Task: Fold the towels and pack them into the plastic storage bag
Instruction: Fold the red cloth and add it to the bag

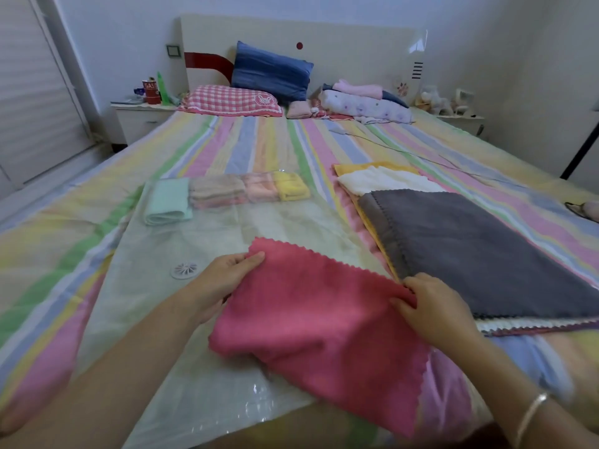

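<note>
A pink towel (317, 322) with a zigzag edge lies partly folded over the near part of the clear plastic storage bag (181, 335), which is spread flat on the bed. My left hand (223, 280) pinches the towel's far left corner. My right hand (434, 306) pinches its far right corner. Inside the bag's far end sit several folded towels: a mint one (168, 202), beige and pink ones (223, 191) and a yellow one (291, 186). To the right, a grey towel (479, 251) tops a stack of flat towels, with white (382, 181) and yellow ones showing beneath.
The bag's round white valve (184, 269) lies left of my left hand. The striped bed sheet (259, 144) stretches ahead to pillows (269, 72) and folded clothes (363, 102) at the headboard. A thin cable (405, 152) crosses the bed beyond the stack. Nightstands flank the bed.
</note>
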A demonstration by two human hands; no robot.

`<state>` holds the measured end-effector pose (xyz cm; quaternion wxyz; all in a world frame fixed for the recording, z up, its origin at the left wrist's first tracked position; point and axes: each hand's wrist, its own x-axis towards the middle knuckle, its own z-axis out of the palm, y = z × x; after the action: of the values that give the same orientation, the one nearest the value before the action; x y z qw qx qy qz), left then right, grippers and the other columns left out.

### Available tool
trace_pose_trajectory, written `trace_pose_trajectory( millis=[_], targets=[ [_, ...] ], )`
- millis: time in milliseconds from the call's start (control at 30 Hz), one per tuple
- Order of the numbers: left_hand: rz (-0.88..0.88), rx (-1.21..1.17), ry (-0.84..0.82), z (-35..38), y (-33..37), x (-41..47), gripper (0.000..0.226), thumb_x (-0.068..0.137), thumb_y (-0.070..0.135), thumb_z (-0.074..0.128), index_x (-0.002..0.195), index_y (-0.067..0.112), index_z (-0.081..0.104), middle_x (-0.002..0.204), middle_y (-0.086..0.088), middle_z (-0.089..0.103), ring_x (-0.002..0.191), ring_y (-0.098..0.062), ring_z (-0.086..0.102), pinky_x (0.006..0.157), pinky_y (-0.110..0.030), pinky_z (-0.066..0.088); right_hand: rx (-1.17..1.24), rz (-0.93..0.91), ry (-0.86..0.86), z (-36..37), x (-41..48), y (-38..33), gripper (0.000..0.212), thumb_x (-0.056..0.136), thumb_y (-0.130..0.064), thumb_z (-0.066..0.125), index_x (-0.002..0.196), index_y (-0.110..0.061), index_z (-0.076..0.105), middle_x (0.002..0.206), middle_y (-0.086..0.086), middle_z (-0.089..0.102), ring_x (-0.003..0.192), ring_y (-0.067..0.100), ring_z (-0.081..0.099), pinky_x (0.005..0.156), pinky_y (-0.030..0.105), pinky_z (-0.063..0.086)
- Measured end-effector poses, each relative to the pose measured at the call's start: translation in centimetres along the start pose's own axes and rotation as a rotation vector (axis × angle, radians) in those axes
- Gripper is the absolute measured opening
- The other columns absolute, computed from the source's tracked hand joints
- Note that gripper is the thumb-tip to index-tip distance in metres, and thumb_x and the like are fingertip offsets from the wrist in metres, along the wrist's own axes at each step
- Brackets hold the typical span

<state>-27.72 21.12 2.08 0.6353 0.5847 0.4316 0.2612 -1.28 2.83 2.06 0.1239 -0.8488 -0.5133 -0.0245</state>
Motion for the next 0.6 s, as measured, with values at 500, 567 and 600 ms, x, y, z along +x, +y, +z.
trace_pose_trajectory(
  millis=[500, 567, 600],
  targets=[
    [-0.542, -0.019, -0.479, 4.7, 0.4, 3.3, 0.027, 0.087, 0.032, 0.065, 0.09, 0.006, 0.072, 0.088, -0.008, 0.069, 0.086, -0.02, 0.064, 0.094, -0.036, 0.047, 0.074, -0.011, -0.026, 2.7, 1.5, -0.2, 0.012, 0.085, -0.036, 0.063, 0.091, -0.027, 0.058, 0.094, -0.008, 0.06, 0.095, 0.017, 0.056, 0.068, 0.029, 0.036],
    [-0.513, -0.095, -0.52, 5.2, 0.7, 3.1, 0.051, 0.085, 0.058, 0.058, 0.09, 0.011, 0.075, 0.095, -0.006, 0.071, 0.091, -0.019, 0.066, 0.099, -0.034, 0.047, 0.208, 0.017, -0.016, 2.7, 1.6, -0.4, 0.01, 0.083, -0.034, 0.066, 0.084, -0.027, 0.058, 0.087, -0.011, 0.063, 0.088, 0.014, 0.058, 0.066, 0.03, 0.037],
    [-0.504, -0.079, -0.526, 5.2, 0.8, 3.0, 0.059, 0.081, 0.066, 0.053, 0.09, 0.012, 0.076, 0.096, -0.006, 0.072, 0.091, -0.018, 0.068, 0.098, -0.033, 0.049, 0.278, 0.032, -0.014, 2.7, 1.7, -0.4, 0.009, 0.083, -0.032, 0.067, 0.082, -0.026, 0.061, 0.084, -0.012, 0.064, 0.085, 0.013, 0.059, 0.066, 0.03, 0.039]
  ],
)
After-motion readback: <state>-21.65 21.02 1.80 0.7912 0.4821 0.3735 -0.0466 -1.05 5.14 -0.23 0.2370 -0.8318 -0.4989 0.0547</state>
